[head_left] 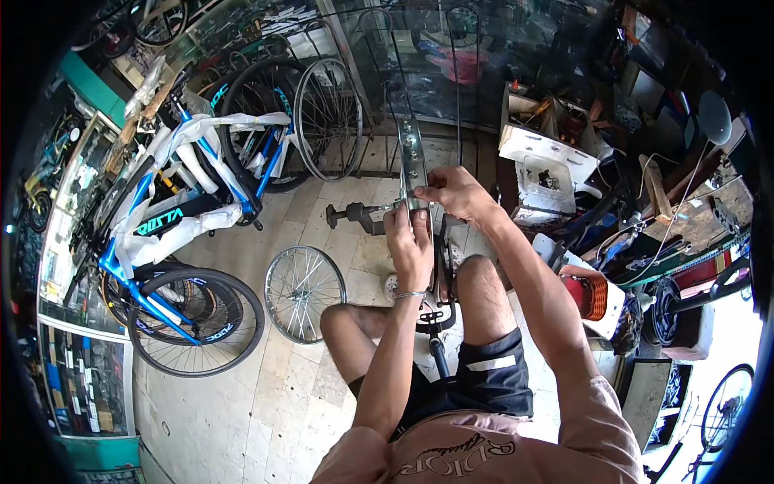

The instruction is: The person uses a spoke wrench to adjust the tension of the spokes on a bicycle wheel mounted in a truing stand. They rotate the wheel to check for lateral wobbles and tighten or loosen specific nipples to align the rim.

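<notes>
A narrow metal bar with a row of bolts along it stands in front of me, above my knees. My left hand is closed on its lower part, thumb and fingertips pressed to the metal. Higher up on the right side, my right hand is closed, its thumb and index finger pinched at the bar's edge. Whether a small part sits in that pinch is too small to tell. Left of the bar a dark clamp-like fitting sticks out. Below my hands is a dark bicycle part between my knees.
A bare spoked wheel rim rests on the tiled floor to the left. Beyond it leans a blue bicycle frame, partly wrapped, with wheels. At the right are a white parts box, an orange basket-like item and cluttered shelves.
</notes>
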Tool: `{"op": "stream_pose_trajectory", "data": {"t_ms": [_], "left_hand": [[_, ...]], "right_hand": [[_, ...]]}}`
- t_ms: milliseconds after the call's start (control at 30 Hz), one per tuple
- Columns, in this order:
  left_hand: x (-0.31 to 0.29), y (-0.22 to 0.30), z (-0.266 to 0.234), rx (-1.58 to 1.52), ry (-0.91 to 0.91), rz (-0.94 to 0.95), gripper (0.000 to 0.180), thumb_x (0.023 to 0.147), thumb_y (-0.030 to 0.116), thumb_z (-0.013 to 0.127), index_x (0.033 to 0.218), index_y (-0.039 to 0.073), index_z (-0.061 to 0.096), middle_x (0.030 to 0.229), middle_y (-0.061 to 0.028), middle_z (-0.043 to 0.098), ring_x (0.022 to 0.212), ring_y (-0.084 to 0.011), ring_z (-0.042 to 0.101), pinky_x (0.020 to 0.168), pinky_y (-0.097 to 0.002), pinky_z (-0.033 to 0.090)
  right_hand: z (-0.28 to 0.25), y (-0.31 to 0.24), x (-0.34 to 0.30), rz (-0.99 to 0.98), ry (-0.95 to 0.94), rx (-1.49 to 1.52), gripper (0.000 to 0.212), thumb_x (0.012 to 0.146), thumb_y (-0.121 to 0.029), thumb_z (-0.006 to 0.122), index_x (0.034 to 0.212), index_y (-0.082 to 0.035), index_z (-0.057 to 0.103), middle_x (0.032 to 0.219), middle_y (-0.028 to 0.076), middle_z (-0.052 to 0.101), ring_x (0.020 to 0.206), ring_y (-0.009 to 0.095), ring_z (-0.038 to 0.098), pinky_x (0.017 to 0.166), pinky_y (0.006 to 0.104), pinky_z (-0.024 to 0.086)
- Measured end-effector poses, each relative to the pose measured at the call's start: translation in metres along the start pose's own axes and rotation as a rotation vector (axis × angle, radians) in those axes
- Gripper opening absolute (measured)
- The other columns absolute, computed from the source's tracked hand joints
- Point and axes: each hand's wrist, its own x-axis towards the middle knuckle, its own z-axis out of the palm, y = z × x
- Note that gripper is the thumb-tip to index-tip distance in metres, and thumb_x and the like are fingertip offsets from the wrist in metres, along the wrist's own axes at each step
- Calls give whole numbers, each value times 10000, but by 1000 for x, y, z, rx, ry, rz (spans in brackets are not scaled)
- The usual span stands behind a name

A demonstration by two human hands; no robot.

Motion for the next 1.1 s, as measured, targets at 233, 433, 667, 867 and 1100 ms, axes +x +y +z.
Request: {"op": "stream_pose_trajectory", "data": {"t_ms": [233, 433, 667, 867, 1100], "left_hand": [[9, -12, -21, -677, -210, -465, 301, 950, 173, 660, 1214, 34, 618, 896, -9, 648, 740, -70, 596, 608, -221, 503], [17, 4, -23, -762, -237, -495, 251, 955, 115, 646, 1177, 0, 625, 950, 18, 643, 840, -59, 578, 751, -225, 469], [2, 1, -28, -711, -245, -446, 236, 959, 113, 642, 1165, 1, 623, 940, 25, 630, 826, -52, 542, 758, -221, 454], [-21, -14, -27, -431, -184, -372, 238, 965, 188, 633, 1100, -8, 619, 871, -46, 662, 766, -112, 578, 681, -283, 480], [-42, -22, -21, -361, -162, -332, 183, 955, 116, 644, 1111, 21, 629, 876, 7, 643, 746, -65, 563, 700, -229, 464]], "right_hand": [[22, 27, -38, -72, 96, 102, 351, 899, -261, 709, 1040, 57, 659, 899, 149, 708, 826, 189, 643, 784, 331, 507], [56, 44, -84, -16, 138, 270, 350, 879, -269, 714, 1063, 25, 667, 944, 183, 719, 873, 261, 700, 786, 365, 527], [77, 53, -85, 135, 157, 391, 311, 854, -230, 740, 927, 24, 574, 817, 162, 682, 692, 214, 629, 645, 358, 483], [84, 41, -101, 101, 252, 157, 263, 833, -159, 699, 1022, -9, 594, 924, 186, 707, 882, 349, 690, 786, 426, 530], [14, 38, -68, 34, 139, 258, 393, 926, -318, 673, 1064, 50, 669, 914, 131, 716, 888, 173, 642, 825, 326, 495]]}}
